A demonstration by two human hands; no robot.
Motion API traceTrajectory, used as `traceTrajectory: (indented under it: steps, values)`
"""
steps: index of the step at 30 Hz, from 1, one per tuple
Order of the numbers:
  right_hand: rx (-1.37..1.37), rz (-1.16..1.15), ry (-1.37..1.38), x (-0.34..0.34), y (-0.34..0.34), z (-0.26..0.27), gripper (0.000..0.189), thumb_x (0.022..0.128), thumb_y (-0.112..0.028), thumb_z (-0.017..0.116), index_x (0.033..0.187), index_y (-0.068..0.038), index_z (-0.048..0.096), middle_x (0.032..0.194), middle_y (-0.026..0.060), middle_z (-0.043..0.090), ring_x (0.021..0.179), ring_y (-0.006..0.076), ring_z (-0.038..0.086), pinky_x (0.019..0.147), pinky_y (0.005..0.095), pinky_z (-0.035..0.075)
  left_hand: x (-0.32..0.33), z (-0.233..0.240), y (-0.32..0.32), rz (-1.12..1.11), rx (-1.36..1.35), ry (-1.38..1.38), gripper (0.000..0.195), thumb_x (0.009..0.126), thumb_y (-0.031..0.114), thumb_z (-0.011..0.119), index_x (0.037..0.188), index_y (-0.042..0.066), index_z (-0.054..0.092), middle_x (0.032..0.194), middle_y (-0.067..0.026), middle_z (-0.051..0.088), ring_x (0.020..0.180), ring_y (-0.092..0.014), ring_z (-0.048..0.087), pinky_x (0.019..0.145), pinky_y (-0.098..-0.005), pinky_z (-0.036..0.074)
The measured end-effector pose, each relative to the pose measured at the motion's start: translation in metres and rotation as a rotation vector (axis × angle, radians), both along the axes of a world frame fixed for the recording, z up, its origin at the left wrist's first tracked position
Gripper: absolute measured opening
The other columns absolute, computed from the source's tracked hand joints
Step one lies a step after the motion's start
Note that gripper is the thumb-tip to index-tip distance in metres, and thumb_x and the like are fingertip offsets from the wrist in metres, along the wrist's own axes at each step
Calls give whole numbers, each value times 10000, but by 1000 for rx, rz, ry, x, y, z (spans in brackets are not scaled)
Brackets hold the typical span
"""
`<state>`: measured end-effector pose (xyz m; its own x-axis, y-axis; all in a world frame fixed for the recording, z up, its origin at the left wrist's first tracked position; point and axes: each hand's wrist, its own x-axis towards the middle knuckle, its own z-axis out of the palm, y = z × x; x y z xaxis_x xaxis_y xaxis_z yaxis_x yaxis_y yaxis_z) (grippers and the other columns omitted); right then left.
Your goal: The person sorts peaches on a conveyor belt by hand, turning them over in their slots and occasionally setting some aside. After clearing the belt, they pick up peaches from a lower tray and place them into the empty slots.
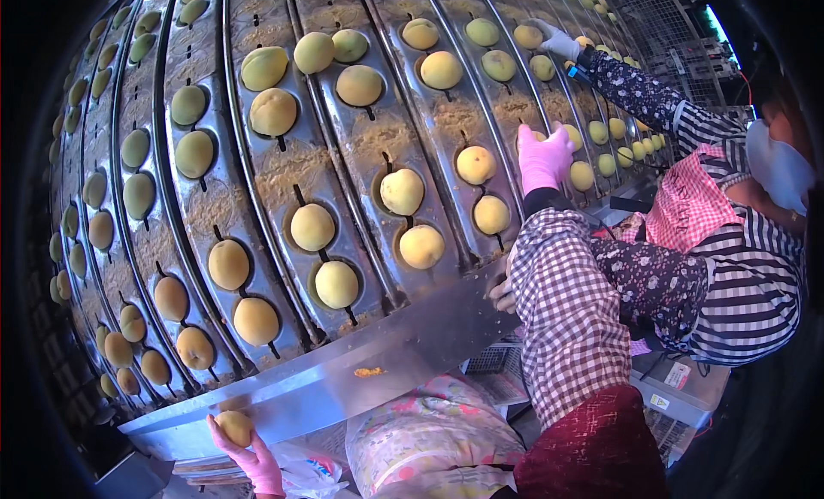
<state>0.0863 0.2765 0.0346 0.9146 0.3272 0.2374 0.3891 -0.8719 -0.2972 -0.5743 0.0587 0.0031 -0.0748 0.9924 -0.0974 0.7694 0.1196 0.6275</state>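
My left hand (248, 457), in a pink glove, holds a yellow peach-like fruit (234, 428) beside the metal ledge at the lower left. My right hand (544, 154), in a pink glove with a checked sleeve, has its fingers around a yellow fruit (539, 137) in a cup of the metal tray machine; the glove hides most of that fruit. Yellow and greenish fruits sit in paired cups along the slotted metal trays (283, 171). Near my right hand lie a yellow fruit (491, 214) and another (581, 176) in their cups.
A co-worker in a striped top (747, 286) stands at the right, a white-gloved hand (559, 41) at a fruit farther up. The metal ledge (386, 351) runs along the machine's near edge. Below are a plastic crate (496, 370), a grey box (676, 383) and a plastic bag (309, 470).
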Motion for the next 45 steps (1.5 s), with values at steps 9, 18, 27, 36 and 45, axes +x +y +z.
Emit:
traceTrajectory:
  steps: [9, 18, 27, 36, 45]
  values:
    - [-241, -79, 95, 32, -8, -22, 588, 844, -362, 668, 1371, -155, 510, 1388, 168, 506, 1251, 366, 541, 1027, 459, 474, -7, 47, 50, 114, -318, -253, 672, 954, 143, 566, 1523, -28, 253, 1432, -261, 467, 1306, -341, 491, 1108, -455, 364]
    - [-349, -44, 92, 69, -11, -30, 584, 905, -337, 555, 1450, -151, 455, 1454, 206, 458, 1328, 408, 464, 1097, 482, 403, -98, 23, 8, 80, -94, -31, 731, 906, 72, 530, 1556, 25, 199, 1538, -223, 327, 1410, -352, 346, 1168, -470, 259]
    - [-179, 264, -92, 9, 21, -1, 668, 874, -519, 643, 1382, -99, 534, 1382, 224, 535, 1281, 380, 511, 1066, 463, 424, -119, -3, -7, 56, 18, 6, 794, 865, 2, 505, 1580, 69, 168, 1613, -180, 231, 1480, -351, 247, 1210, -462, 178]
    - [-662, 681, 100, -199, 7, 19, 626, 783, -401, 754, 1311, -128, 555, 1228, 169, 584, 1165, 342, 582, 976, 452, 481, -119, 1, -5, 35, -7, -30, 823, 843, -57, 506, 1582, 77, 170, 1615, -159, 235, 1482, -334, 248, 1208, -440, 186]
    - [-126, 998, 243, -150, -24, -19, 549, 778, -138, 729, 1306, -122, 576, 1340, 152, 543, 1257, 345, 522, 1077, 403, 426, -106, 11, 4, 34, 1, 14, 824, 854, -46, 547, 1579, 85, 180, 1607, -155, 256, 1475, -349, 263, 1206, -454, 189]
